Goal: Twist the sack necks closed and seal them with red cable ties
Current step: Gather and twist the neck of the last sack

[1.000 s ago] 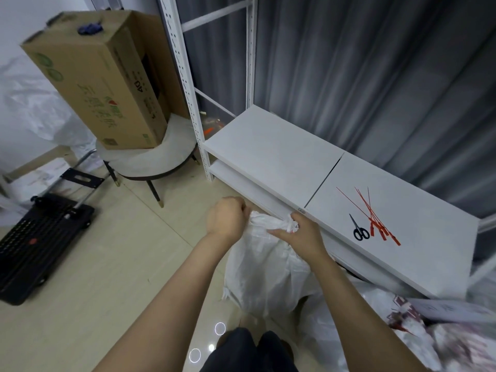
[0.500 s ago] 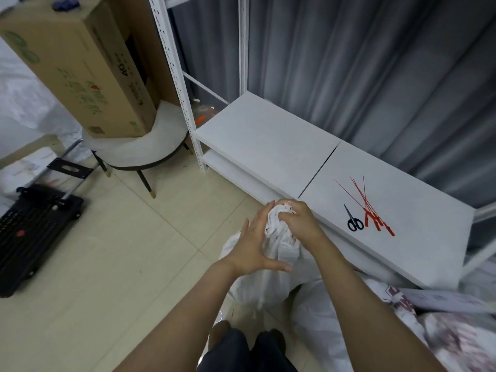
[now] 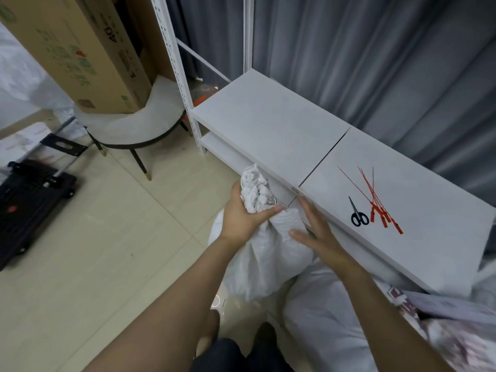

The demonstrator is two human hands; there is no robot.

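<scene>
A white woven sack [image 3: 264,260] stands on the floor in front of the low white shelf [image 3: 271,130]. Its gathered neck [image 3: 255,190] sticks up, and my left hand [image 3: 245,217] grips it just below the bunched top. My right hand [image 3: 315,228] is beside the sack's right shoulder with fingers spread straight, holding nothing. Several red cable ties [image 3: 375,204] lie crossed on the shelf top to the right, next to small black scissors [image 3: 358,214].
More white sacks [image 3: 335,318] lie at lower right under the shelf edge. A round stool [image 3: 126,124] carries a large cardboard box [image 3: 72,49] at upper left. A black folding trolley [image 3: 26,202] sits on the tiled floor at far left. Grey curtains hang behind.
My left hand has taken over the grip on the bunched neck. My right hand has let go of it and opened beside the sack.
</scene>
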